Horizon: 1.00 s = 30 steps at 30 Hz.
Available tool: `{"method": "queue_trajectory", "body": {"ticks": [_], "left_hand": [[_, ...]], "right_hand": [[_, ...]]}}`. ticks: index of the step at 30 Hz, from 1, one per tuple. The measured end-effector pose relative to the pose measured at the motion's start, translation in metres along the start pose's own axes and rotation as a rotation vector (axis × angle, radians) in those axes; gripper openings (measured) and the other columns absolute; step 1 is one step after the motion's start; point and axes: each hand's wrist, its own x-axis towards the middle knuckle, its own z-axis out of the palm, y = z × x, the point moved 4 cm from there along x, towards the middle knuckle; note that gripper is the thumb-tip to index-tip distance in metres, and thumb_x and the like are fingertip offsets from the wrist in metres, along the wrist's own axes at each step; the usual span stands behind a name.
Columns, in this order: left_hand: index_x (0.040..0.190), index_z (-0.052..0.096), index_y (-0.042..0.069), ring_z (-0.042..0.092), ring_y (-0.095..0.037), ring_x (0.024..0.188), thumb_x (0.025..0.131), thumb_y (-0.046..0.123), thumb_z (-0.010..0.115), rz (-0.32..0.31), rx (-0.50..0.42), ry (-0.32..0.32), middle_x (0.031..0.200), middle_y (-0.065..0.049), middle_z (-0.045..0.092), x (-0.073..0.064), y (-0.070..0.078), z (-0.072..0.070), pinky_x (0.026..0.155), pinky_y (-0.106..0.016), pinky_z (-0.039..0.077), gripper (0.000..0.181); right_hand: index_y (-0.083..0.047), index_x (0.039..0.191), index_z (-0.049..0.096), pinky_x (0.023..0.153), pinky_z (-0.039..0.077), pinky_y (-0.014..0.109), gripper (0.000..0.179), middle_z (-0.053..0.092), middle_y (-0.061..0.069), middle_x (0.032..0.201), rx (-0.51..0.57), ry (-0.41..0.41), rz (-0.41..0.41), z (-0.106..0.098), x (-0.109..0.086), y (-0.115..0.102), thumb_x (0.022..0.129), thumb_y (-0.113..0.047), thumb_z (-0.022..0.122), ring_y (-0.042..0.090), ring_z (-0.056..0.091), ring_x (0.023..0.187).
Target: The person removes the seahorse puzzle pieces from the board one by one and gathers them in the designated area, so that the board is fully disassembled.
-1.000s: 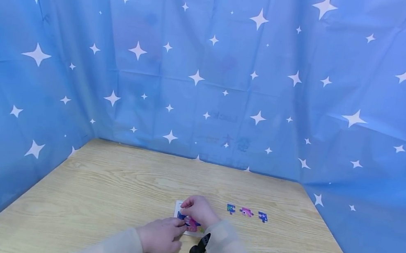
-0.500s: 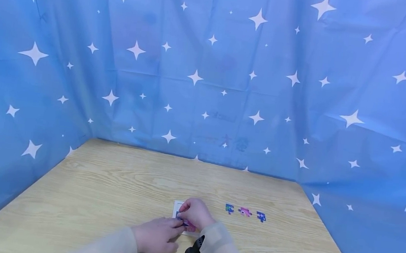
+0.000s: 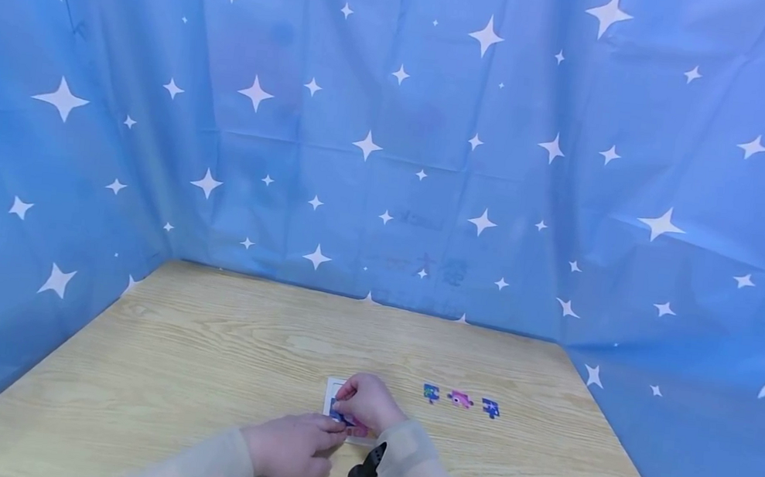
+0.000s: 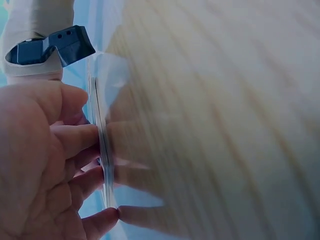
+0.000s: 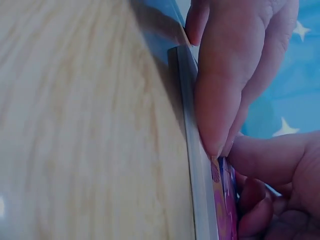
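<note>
Against starry drapes, right hand pinches a blue piece, seemingly to seat it; left hand, fingers extended, touches puzzle tray; level pressing appears called for next

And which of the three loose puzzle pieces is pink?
The middle piece. The left piece and right piece beside it are mostly blue.

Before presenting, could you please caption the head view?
Left hand and right hand touch a white-bordered jigsaw; three colourful pieces lie apart.
</note>
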Motion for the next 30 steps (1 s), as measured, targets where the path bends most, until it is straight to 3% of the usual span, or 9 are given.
{"method": "queue_trajectory", "body": {"ticks": [7,16,30], "left_hand": [[0.135,0.056,0.006,0.044,-0.017,0.130,0.092,0.035,0.054,-0.001,0.009,0.012,0.140,-0.002,0.051,0.0019,0.0020,-0.0009,0.105,-0.030,0.037,0.052],[0.135,0.056,0.007,0.045,-0.018,0.130,0.093,0.036,0.053,-0.009,0.024,0.009,0.140,-0.002,0.052,0.0016,0.0024,-0.0013,0.106,-0.030,0.037,0.052],[0.134,0.057,0.008,0.046,-0.018,0.129,0.093,0.034,0.053,-0.004,0.025,0.022,0.138,-0.002,0.053,0.0039,-0.0003,-0.0004,0.105,-0.030,0.037,0.049]], "right_hand": [[-0.004,0.085,0.063,0.062,0.044,0.028,0.012,0.057,0.004,0.076,0.026,-0.025,0.012,0.0005,-0.0004,-0.0007,0.081,0.002,0.073,0.017,0.053,0.071],[-0.004,0.083,0.062,0.054,0.043,0.025,0.010,0.058,0.005,0.078,0.072,-0.057,0.042,0.0015,0.0012,0.0030,0.083,0.002,0.070,0.017,0.051,0.066],[-0.004,0.085,0.062,0.051,0.038,0.022,0.012,0.055,0.004,0.076,0.095,-0.047,0.037,0.0013,0.0042,0.0057,0.082,0.002,0.072,0.013,0.046,0.059]]}}
